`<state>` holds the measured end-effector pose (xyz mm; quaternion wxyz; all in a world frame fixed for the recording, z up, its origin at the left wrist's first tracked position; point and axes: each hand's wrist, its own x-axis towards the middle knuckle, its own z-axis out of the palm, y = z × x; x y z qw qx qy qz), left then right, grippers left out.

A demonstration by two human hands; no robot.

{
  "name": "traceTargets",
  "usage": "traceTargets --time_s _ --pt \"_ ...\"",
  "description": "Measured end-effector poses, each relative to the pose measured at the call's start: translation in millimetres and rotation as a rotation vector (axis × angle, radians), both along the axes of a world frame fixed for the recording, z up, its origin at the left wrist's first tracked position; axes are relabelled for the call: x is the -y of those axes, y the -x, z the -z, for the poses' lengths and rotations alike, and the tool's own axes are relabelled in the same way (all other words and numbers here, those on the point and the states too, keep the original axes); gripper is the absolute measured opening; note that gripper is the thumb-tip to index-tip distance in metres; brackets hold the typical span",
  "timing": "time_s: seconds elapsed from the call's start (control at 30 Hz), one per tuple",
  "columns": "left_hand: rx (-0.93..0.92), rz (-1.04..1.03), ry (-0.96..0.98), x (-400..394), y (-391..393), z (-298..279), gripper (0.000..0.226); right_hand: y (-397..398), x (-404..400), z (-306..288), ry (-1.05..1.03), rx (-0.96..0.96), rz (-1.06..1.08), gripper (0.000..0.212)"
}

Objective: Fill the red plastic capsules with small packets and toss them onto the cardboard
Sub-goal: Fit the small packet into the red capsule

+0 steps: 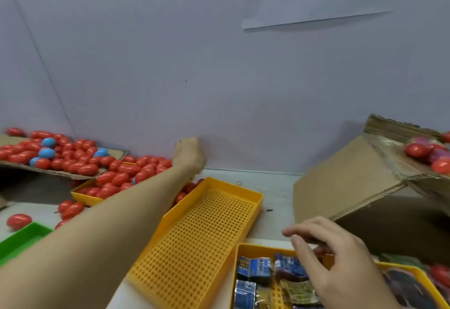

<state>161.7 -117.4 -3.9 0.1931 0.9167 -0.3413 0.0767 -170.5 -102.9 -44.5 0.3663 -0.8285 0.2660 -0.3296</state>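
Down at the near edge, your right hand (326,257) hovers over the yellow tray of small packets (258,274), fingers loosely bent and spread, thumb reaching forward; something dark sits under the fingers, but I cannot tell whether you are holding it. The packets (254,266) lie jumbled in that tray, blue and dark wrappers. Just to their left, a perforated yellow tray (204,233) lies tilted on the worktop (277,194), and a green tray (22,240) shows at the left edge. To the right stands a tipped cardboard box (345,174) with red capsules on top. Your left arm stretches across and away, and your left hand (188,154) is far out by the wall, knuckles toward you, fingers curled under; what it holds, if anything, is hidden. Beside it, red capsules (121,172) heap in another yellow tray and over the flat cardboard (60,173) at far left, a few blue capsules (47,149) among them.
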Motion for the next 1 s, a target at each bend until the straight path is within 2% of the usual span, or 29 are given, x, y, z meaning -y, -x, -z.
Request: traceTargets --time_s 0.23,0.4,0.5,0.63,0.83,0.93,1.0 --pt "0.029 -0.095 -0.237 14.0 -34.6 18.0 0.045 -2.2 3.6 4.2 0.065 0.009 0.054 0.032" --pt "0.125 -0.138 -0.361 27.0 -33.5 24.1 0.053 -1.7 5.9 5.8 0.072 0.016 0.043 0.026" --pt "0.153 -0.127 -0.372 26.8 -30.5 23.2 0.053 -1.6 5.8 6.3 0.063 0.025 0.045 0.026" --pt "0.155 -0.064 -0.253 21.7 -19.4 12.5 0.033 0.6 4.3 7.1 0.057 0.023 0.071 0.027" --pt "0.022 0.115 -0.022 4.9 42.0 -26.3 0.015 10.9 3.0 -1.7 -0.057 0.068 0.110 0.027" --pt "-0.076 0.226 0.113 -8.0 87.7 -40.6 0.009 14.9 -0.4 -10.4 -0.034 -0.011 0.053 0.031" --pt "-0.210 0.306 0.201 -19.1 120.4 -45.7 0.008 17.5 -3.9 -17.2 -0.035 -0.130 -0.028 0.033"
